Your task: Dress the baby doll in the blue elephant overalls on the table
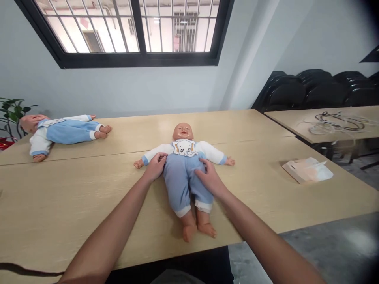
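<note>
Head view | left hand (155, 165) pinched on doll (181, 185) at waist | right hand (209, 178) spread flat on its hip

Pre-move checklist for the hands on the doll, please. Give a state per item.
1. Doll lies flat on its back, face up, on the table: ok.
2. Left hand touches the doll, fingers curled on the clothes at its waist: ok.
3. Whether the left hand has a firm grip on the cloth: cannot tell.
4. Right hand rests on the trousers at the other hip: ok.
5. Doll's feet are close to the near table edge but fully on the top: ok.
6. Second doll far left and packet at right both lie well apart from the hands: ok.
</note>
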Motion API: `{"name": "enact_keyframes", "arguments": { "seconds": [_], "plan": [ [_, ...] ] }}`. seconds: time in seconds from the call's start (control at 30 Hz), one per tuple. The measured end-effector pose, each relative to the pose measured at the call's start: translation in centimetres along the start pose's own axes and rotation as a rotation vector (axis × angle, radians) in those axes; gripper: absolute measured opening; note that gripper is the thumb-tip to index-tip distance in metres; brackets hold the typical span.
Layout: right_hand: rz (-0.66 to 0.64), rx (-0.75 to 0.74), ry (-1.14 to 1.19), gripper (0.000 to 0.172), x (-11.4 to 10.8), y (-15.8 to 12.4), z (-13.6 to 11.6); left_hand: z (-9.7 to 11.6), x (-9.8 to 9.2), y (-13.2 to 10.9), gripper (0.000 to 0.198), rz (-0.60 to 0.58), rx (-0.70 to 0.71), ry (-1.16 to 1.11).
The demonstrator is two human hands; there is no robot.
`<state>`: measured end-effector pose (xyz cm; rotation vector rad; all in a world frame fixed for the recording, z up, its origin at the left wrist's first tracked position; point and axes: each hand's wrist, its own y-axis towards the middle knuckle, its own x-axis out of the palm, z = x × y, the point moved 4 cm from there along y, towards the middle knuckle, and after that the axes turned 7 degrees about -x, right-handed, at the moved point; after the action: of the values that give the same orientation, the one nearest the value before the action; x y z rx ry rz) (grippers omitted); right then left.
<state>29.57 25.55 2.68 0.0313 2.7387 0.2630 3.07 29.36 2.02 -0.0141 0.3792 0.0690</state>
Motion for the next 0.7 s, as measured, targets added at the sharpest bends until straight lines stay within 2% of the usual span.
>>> {"name": "enact_keyframes", "arguments": {
  "seconds": [0.1,0.27,0.4,0.53,0.6,0.7],
  "plan": [
    [0.035,0.035,-0.007,0.053,0.1,1.2,0.6,-0.4,0.1,0.0,0.043,0.012,0.01,0.007],
    [0.178,0.094,-0.018,0.043,1.1,2.1,1.3,-0.5,0.5,-0.6,0.046,0.002,0.058,0.075],
    [0.258,0.056,-0.052,0.041,1.7,2.1,1.6,0.1,0.0,-1.1,0.04,-0.004,0.131,0.126],
    [0.318,0.005,-0.013,0.033,1.7,1.5,2.0,0.6,-0.6,-1.9,0.03,-0.007,0.228,0.19],
    [0.315,-0.003,0.005,0.03,1.5,1.3,2.1,0.8,-1.2,-2.1,0.029,0.079,0.288,0.229],
    [0.307,-0.039,0.01,0.028,0.3,2.0,1.5,1.2,-3.0,-1.7,0.028,0.338,0.342,0.285]
  ]
}}
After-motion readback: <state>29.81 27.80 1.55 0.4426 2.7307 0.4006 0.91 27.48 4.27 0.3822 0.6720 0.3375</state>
